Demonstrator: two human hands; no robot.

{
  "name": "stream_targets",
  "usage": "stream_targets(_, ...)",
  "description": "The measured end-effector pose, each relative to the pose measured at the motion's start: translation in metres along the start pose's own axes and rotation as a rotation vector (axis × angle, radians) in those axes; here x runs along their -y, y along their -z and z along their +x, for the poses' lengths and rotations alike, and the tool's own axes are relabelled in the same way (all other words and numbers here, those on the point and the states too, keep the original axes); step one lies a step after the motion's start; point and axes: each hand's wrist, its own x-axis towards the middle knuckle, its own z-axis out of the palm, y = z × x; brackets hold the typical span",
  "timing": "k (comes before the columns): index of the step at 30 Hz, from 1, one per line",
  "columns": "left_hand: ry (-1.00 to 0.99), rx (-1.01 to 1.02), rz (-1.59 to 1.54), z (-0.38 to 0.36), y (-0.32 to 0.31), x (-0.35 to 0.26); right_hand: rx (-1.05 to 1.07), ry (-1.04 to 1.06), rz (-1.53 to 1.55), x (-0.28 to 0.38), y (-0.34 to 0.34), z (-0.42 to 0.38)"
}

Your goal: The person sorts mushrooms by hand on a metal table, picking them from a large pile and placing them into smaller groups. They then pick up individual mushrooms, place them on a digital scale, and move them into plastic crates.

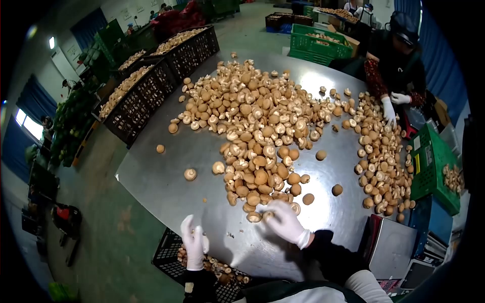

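A large pile of brown-capped mushrooms [262, 121] with pale stems is spread over a metal table [156, 192]. My right hand [287, 222], in a white glove, reaches the near edge of the pile, its fingers closed on a mushroom [268, 215]. My left hand [193, 245], also gloved, is raised at the table's near-left edge. A pale, rounded mushroom [205, 244] shows against its inner side, partly hidden by the fingers. Beneath that hand, a black crate [167, 252] contains mushrooms and pieces.
Across the table, a co-worker's gloved hands [391, 105] are at a second mushroom heap [381, 161]. Green crates stand at the right [429, 161] and back [313, 48]. Filled black crates [136, 111] line the far-left edge. A flat silver device [391, 247] is at near right.
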Motion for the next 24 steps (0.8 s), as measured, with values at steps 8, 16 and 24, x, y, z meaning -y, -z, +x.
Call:
stream_targets(8, -0.211, 0.305, 0.599, 0.05, -0.126, -0.002, 0.113, -0.161, -0.686, -0.038, 0.011, 0.075)
stream_targets(16, -0.516, 0.535, 0.375, -0.024, -0.153, -0.01, -0.013, 0.131, -0.526, -0.056, 0.012, -0.009)
stream_targets(24, -0.541, 0.435, 0.398, -0.056, -0.152, -0.022, 0.058, 0.043, -0.6, -0.039, 0.017, -0.019)
